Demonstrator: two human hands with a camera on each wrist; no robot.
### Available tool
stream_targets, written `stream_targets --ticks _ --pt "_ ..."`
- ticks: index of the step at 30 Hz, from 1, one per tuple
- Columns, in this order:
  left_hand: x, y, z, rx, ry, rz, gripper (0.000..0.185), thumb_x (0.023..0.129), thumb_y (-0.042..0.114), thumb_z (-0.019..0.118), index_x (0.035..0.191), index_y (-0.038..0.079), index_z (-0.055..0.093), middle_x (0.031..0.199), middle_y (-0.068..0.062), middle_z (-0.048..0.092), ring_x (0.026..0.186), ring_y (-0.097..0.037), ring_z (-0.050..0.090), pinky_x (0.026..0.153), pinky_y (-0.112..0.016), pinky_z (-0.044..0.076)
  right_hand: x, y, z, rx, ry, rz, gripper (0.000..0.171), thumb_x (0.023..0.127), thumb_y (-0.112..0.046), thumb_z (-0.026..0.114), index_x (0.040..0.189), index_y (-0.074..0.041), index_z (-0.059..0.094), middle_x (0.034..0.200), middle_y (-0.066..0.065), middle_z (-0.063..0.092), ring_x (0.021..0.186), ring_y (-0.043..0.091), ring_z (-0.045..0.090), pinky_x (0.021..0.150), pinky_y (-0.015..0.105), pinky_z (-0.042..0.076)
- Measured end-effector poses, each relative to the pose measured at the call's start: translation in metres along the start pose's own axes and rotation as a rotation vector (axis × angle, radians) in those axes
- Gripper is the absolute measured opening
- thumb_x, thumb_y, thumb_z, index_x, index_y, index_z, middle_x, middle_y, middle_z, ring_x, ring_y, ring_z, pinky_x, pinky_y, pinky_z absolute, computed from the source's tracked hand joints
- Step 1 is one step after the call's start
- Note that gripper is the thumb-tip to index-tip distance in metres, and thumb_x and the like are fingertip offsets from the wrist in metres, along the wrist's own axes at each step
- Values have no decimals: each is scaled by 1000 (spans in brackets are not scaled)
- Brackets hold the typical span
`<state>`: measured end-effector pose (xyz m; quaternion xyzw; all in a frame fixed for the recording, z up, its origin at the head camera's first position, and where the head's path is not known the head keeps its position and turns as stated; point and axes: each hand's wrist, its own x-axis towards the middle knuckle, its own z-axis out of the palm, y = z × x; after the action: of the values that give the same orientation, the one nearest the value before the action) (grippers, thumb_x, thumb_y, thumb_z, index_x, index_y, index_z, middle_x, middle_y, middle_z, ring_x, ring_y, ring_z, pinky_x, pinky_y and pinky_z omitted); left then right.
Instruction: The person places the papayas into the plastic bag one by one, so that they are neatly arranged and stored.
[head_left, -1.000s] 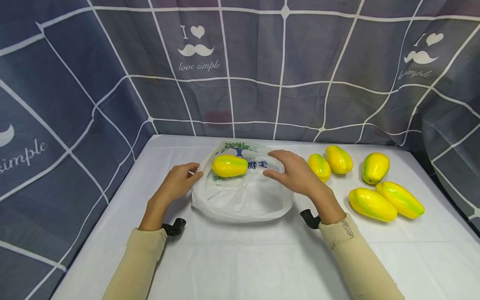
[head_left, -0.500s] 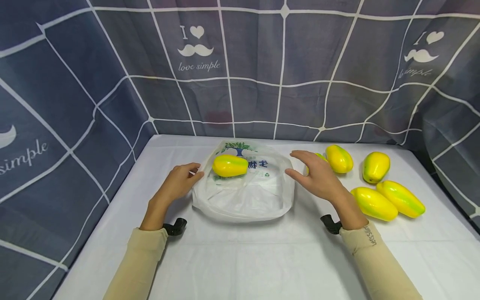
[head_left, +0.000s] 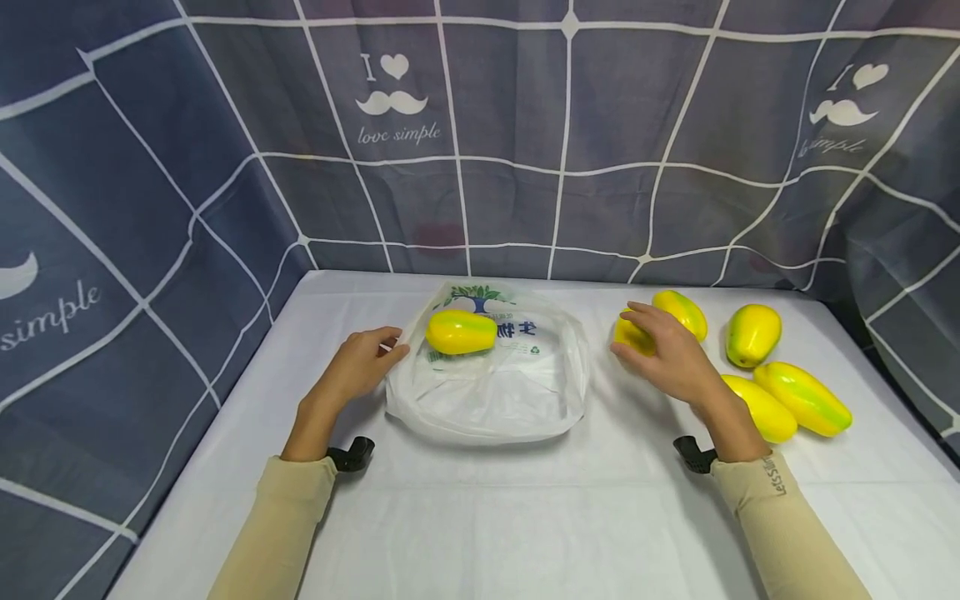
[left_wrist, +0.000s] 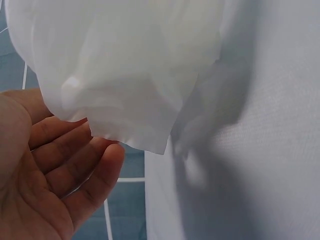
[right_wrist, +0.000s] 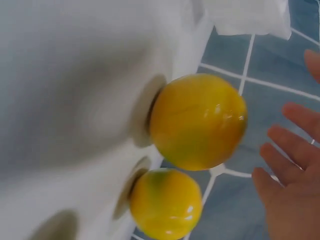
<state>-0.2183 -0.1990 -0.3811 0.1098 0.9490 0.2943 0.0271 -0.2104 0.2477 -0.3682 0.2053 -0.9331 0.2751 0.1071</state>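
The person's right hand (head_left: 667,358) is stretched out over the nearest papaya (head_left: 628,332), palm down, fingers spread and only lightly bent; from the wrist view the fingers (right_wrist: 285,155) look apart from the fruit (right_wrist: 198,121), though from the head view I cannot say for sure whether they touch it. It holds nothing. The left hand (head_left: 358,367) lies at the left edge of the white plastic bag (head_left: 487,392), forearm flat along the table (head_left: 480,517), fingers relaxed and mostly straight; the wrist view shows the fingertips (left_wrist: 107,160) just under a loose corner of the bag's film (left_wrist: 140,100), touching or nearly so, not gripping it. The bag sits between the two hands, slumped and crumpled, with blue and green print on its far side. One yellow-green papaya (head_left: 461,331) rests at the bag's far end, just beyond the left hand's fingertips; whether it lies inside the film or on top of it is hard to make out. Past the right hand lies a second papaya (head_left: 681,312), with a third (head_left: 752,334) farther to the right. Two more lie side by side close to the right wrist (head_left: 765,408) (head_left: 802,398).
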Motion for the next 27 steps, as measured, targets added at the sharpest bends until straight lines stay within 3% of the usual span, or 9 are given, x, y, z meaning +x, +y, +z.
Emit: stream_targets --ticks 8,15,21,27 --pt "0 -2 0 1 4 16 46 102 26 56 136 -6 54 123 -22 63 106 -36 62 93 -51 47 -2 17 2 18 -48 72 56 93 -26 68 135 7 52 148 27 39 138 47 30 109 62 24" --pt "0 -1 -1 -6 3 16 47 102 27 56 136 -5 53 123 -22 63 106 -36 62 93 -51 47 -4 23 4 -22 -51 59 53 91 -21 69 130 13 55 140 33 44 131 50 35 107 62 27" --pt "1 -2 0 -3 2 11 47 101 27 56 136 -5 54 123 -21 63 106 -35 62 93 -50 47 -5 22 5 -60 -27 54 53 89 -19 73 128 12 58 125 31 48 113 47 39 92 55 33" --pt "1 -3 1 -1 -4 17 47 102 26 56 136 -6 54 123 -22 63 106 -36 61 93 -50 47 -9 25 7 -112 -20 77 59 85 -17 76 133 10 55 112 26 45 101 40 38 78 45 32"
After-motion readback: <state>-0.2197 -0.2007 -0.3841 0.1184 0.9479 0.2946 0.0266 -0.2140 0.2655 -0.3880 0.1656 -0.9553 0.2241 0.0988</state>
